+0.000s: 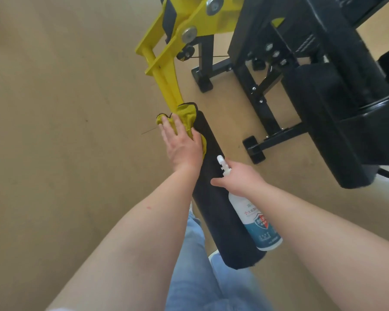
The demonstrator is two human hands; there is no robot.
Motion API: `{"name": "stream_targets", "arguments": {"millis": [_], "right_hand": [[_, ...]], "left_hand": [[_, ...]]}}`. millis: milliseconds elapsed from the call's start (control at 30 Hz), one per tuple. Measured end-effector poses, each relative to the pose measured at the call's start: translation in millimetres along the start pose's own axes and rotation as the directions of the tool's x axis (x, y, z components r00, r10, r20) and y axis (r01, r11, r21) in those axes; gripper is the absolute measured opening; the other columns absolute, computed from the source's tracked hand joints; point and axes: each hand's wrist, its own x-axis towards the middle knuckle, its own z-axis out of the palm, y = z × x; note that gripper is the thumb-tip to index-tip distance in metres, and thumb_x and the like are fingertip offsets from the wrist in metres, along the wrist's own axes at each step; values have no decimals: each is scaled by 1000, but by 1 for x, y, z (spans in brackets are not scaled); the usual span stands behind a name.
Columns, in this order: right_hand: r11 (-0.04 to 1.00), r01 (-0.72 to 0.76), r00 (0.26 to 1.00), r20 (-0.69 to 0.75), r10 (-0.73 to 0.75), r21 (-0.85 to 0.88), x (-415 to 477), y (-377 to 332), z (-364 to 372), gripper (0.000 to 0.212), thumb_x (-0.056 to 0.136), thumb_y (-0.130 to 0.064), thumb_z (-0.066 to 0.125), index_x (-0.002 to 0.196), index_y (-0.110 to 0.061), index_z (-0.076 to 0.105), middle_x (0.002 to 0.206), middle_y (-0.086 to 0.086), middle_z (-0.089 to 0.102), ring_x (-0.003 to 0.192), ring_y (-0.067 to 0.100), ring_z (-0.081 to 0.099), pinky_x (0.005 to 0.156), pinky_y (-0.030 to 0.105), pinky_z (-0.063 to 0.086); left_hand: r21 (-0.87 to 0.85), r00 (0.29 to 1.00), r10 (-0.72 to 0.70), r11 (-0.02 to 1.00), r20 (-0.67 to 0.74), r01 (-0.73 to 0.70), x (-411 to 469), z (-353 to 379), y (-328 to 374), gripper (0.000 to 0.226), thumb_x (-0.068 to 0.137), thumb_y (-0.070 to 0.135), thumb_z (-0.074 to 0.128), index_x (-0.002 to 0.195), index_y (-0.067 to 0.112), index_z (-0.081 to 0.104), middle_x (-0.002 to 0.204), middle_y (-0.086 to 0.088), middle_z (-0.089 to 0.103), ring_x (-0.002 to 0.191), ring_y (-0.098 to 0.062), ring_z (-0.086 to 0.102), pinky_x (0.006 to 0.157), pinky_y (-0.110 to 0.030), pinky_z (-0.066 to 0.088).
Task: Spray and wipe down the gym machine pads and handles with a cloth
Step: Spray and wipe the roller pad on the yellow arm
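Black cylindrical foam roller pad (213,198) on the gym machine runs from just above the person's blue denim trouser legs (195,254) away toward the machine, so its whole length lies within arm's reach. Against its right side hangs a white plastic spray bottle (256,223) with a blue label. The right hand (240,176) grips it by the neck with fingers curled round below the nozzle. The bottle's body points down and back, which looks like a parked hold that keeps it out of the wiping path rather than one aimed to spray.

Further along, the left hand (182,144) lies flat with straight, slightly spread fingers. It presses a yellow microfibre cloth (186,118) onto the pad's far end, and a flat palm suits this because it spreads pressure over the curved surface. The cloth bunches where the pad meets the yellow steel lever arm (164,79), so this joint seems to be the part now being wiped.

Beyond stands the black steel machine frame (256,97) on the tan floor (65,108), its other pads and handles probably waiting their turn.
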Motion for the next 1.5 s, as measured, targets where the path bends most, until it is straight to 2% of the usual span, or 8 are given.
{"name": "stream_targets", "arguments": {"millis": [300,400,533,667,1033,1167,1300,1500], "right_hand": [[997,73,997,-22,-73,19,2,6,0,76,88,-52,72,154,-26,46,135,4,63,118,27,61,85,32,46],[997,77,997,-8,-77,33,4,8,-1,50,88,-40,68,135,-26,58,114,4,66,100,25,62,77,32,46],[996,72,997,11,-73,56,6,10,-1,70,87,-47,71,149,-23,51,123,2,65,101,23,61,66,30,41],[996,75,997,-4,-75,38,7,11,3,89,89,-56,69,164,-31,28,148,-3,57,123,25,60,80,31,43],[997,62,998,13,-63,47,12,13,3,91,87,-59,70,164,-33,28,150,-4,55,122,24,59,81,33,44],[994,76,996,32,-79,80,6,15,-6,74,87,-58,72,150,-27,48,125,-4,62,103,20,57,79,33,43],[996,85,996,23,-86,34,-1,24,-7,47,89,-57,69,118,-23,58,91,-10,56,81,12,54,61,29,37],[999,-10,990,142,15,-38,-20,71,8,60,82,-68,69,118,-20,59,96,-3,60,81,11,56,60,28,39]], "left_hand": [[-81,969,-87,991,232,108,-120,7,-40,73,107,39,38,163,12,1,171,-10,-4,157,-27,8,126,-42,18],[-29,956,-142,988,256,154,-108,5,-27,86,103,52,41,162,9,-5,170,-16,-5,156,-33,7,126,-43,15],[-56,930,-308,944,202,325,-49,8,4,96,101,58,43,160,2,-6,168,-25,1,154,-41,10,125,-46,15],[-58,912,-377,919,161,390,11,7,11,98,101,63,40,160,1,-9,167,-27,5,154,-42,14,124,-46,17],[-134,964,-261,955,44,265,25,11,-4,86,100,64,37,164,22,-1,170,-13,12,153,-35,16,122,-49,21],[-82,977,-194,976,85,201,-1,8,-10,94,96,68,44,163,26,-7,171,-11,4,153,-36,16,120,-51,25],[-40,974,-184,981,130,191,-40,12,-15,99,93,70,46,163,27,-9,171,-10,1,153,-37,16,119,-51,25],[-3,963,-192,981,191,196,-101,15,-22,103,92,70,49,162,28,-14,171,-8,2,151,-35,18,118,-51,27]]}}
